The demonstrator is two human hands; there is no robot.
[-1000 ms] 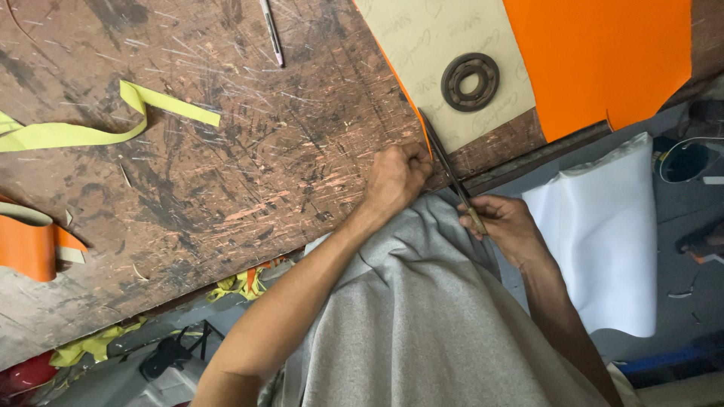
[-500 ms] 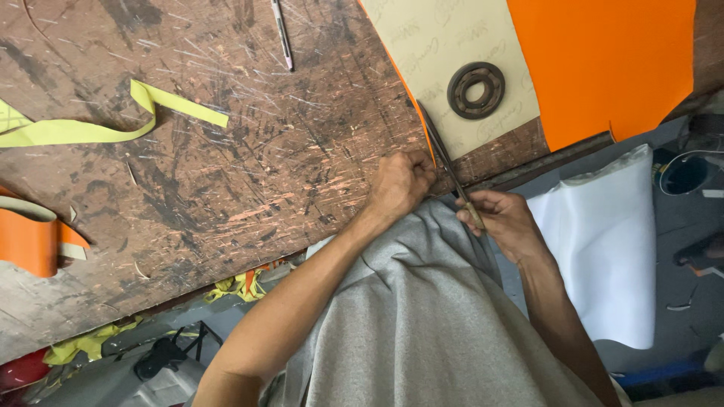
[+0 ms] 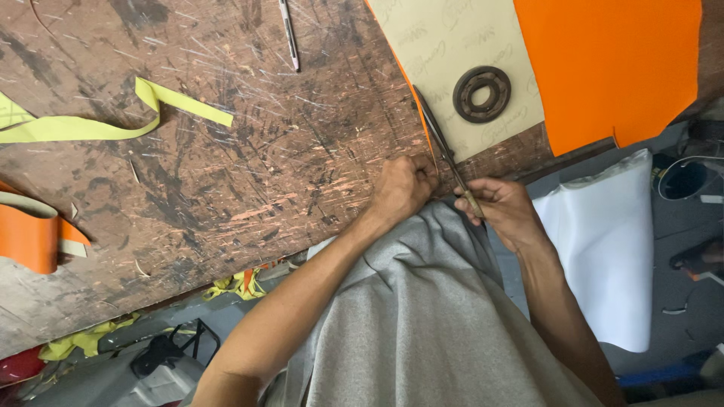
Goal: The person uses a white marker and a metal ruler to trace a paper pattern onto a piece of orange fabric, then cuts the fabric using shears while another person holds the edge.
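Under both hands lies the big scratched brown worktop. Just past the right hand sits an orange sheet with a tan back, held down by a dark metal ring. The left hand is curled tight, pressing the sheet's edge at the worktop's rim. The right hand is closed around a thin blade tool that points away along that edge. To cut well, I think the blade should stay flat and move slowly.
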